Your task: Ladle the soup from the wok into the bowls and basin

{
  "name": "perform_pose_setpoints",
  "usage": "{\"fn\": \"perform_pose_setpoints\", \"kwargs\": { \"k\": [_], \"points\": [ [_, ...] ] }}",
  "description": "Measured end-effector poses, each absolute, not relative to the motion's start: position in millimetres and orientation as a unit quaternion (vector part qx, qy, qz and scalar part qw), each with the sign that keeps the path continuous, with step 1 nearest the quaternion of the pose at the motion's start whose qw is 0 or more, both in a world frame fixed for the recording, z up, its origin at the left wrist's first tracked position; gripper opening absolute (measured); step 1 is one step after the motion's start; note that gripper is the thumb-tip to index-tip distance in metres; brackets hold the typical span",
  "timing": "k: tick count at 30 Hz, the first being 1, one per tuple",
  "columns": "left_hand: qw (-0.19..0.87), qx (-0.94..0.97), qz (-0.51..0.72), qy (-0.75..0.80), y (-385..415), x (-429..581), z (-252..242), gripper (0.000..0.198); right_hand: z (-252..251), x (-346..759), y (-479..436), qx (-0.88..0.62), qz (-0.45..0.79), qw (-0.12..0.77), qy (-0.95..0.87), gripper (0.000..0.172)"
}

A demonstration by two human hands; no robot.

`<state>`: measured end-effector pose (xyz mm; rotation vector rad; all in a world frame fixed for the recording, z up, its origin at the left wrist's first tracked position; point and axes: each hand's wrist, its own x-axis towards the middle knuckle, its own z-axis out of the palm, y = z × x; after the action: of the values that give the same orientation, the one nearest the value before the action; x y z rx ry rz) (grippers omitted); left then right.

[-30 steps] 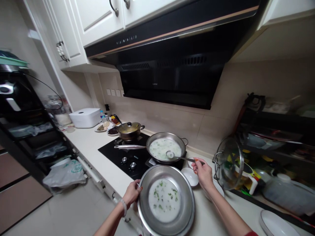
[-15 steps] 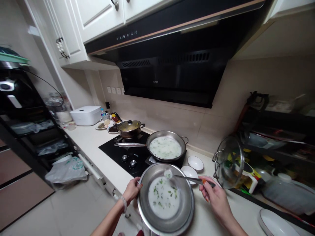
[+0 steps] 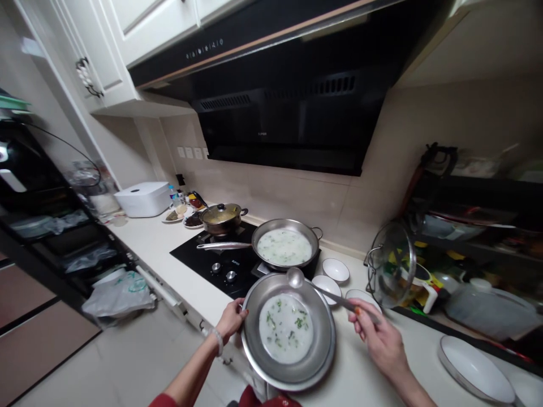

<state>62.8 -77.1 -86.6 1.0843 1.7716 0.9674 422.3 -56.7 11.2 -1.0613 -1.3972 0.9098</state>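
Note:
My left hand [image 3: 232, 318] grips the left rim of a wide metal bowl [image 3: 319, 353], which holds white liquid with green bits [image 3: 286, 329]. In my right hand [image 3: 377, 336] is the handle of a metal ladle [image 3: 296, 277], its scoop above the far rim of the bowl. Just beyond, a long-handled pan [image 3: 285, 246] with similar white, green-flecked liquid sits on the black cooktop [image 3: 207, 263]. Small white bowls [image 3: 336, 270] stand right of the pan, one partly behind the ladle.
A lidded pot [image 3: 221, 218] is on the back left of the cooktop. Plates of food and a white box [image 3: 143, 199] are further left. A glass lid [image 3: 391, 264] leans by the rack at right, near a large white dish [image 3: 475, 367].
The ladle has lifted from over the liquid to the far rim of the metal bowl. My right hand has moved slightly right. The view has shifted a little.

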Motion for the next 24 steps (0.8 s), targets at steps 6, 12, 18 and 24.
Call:
{"fn": "perform_pose_setpoints", "kwargs": {
  "k": [6, 12, 18, 24],
  "points": [
    [0.479, 0.433, 0.386, 0.659, -77, 62, -84, 0.033, 36, 393, -33, -0.449, 0.423, 0.653, -0.439, 0.041],
    [0.492, 0.454, 0.372, 0.643, -72, 57, -98, 0.040, 40, 348, 8, -0.468, 0.358, 0.629, -0.508, 0.040],
    [0.379, 0.542, 0.321, 0.678, -61, 48, -92, 0.044, 22, 316, 36, -0.495, 0.279, 0.552, -0.610, 0.032],
    [0.315, 0.621, 0.296, 0.654, -45, 45, -80, 0.040, 12, 294, 39, -0.505, 0.295, 0.534, -0.610, 0.031]
  ]
}}
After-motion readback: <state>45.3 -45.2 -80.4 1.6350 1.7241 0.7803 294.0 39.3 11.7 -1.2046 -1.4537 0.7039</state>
